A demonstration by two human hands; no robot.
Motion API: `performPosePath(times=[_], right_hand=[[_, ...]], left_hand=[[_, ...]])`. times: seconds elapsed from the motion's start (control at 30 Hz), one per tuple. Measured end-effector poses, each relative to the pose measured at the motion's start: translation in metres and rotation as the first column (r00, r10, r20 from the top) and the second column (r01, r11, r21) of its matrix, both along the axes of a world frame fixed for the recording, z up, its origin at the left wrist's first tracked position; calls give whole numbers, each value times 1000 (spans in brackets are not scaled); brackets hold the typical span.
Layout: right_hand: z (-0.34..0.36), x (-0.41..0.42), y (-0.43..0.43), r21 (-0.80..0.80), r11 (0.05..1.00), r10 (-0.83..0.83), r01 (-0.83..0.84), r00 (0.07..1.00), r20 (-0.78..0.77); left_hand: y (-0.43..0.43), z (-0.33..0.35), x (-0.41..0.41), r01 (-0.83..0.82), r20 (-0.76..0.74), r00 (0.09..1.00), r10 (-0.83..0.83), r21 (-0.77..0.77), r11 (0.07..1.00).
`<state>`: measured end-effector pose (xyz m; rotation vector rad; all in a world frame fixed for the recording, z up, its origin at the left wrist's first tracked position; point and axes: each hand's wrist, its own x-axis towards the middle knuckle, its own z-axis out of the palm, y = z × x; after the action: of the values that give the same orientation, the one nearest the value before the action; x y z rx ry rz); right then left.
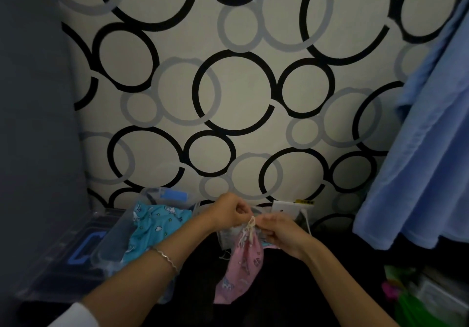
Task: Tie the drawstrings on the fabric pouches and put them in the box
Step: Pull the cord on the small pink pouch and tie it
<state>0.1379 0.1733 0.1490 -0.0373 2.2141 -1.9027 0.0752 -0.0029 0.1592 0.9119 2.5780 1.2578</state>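
Note:
A pink printed fabric pouch [241, 268] hangs in the lower middle, its gathered neck held up between both hands. Its pale drawstring [250, 227] forms a small loop at the neck. My left hand [225, 212] pinches the string from the left, a thin bracelet on its wrist. My right hand [281, 232] pinches the string from the right. To the left, a clear plastic box [111, 240] holds a turquoise printed pouch [154, 227]. More pouches lie under my hands, mostly hidden.
The box's clear lid [63, 263] with a blue latch lies at the far left. A blue cloth [418, 161] hangs at the right. A white packet [289, 208] leans against the circle-patterned wall. Green and pink items [411, 298] sit at the lower right.

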Motion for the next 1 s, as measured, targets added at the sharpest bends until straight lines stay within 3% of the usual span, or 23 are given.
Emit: performPosePath(times=[0.13, 0.23, 0.33, 0.43, 0.57, 0.67, 0.8, 1.0], right_hand=[[1, 1, -7, 275, 959, -26, 71, 986, -162], [5, 0, -10, 408, 904, 10, 128, 948, -319], [4, -1, -11, 459, 872, 19, 172, 924, -382], [2, 0, -14, 501, 846, 28, 181, 924, -382], [-1, 0, -19, 528, 810, 2, 253, 901, -435], [-8, -2, -20, 505, 755, -53, 418, 807, -588], [-11, -2, -17, 553, 714, 24, 429, 774, -632], [-10, 1, -14, 548, 739, 55, 392, 775, -629]], left_hand=[[5, -2, -2, 15, 0, 1000, -15, -77, 997], [4, -5, -2, 42, 269, 962, -44, 13, 999], [3, -11, -6, -2, 611, 784, -107, 174, 985], [-3, -17, -14, 0, 786, 570, -241, 293, 956], [-9, -23, -15, -64, 834, 451, -317, 384, 921], [-8, -23, -11, -151, 848, 427, -314, 409, 900], [-8, -20, -7, -217, 871, 367, -327, 422, 880], [-8, -19, -7, -214, 869, 398, -295, 401, 891]])
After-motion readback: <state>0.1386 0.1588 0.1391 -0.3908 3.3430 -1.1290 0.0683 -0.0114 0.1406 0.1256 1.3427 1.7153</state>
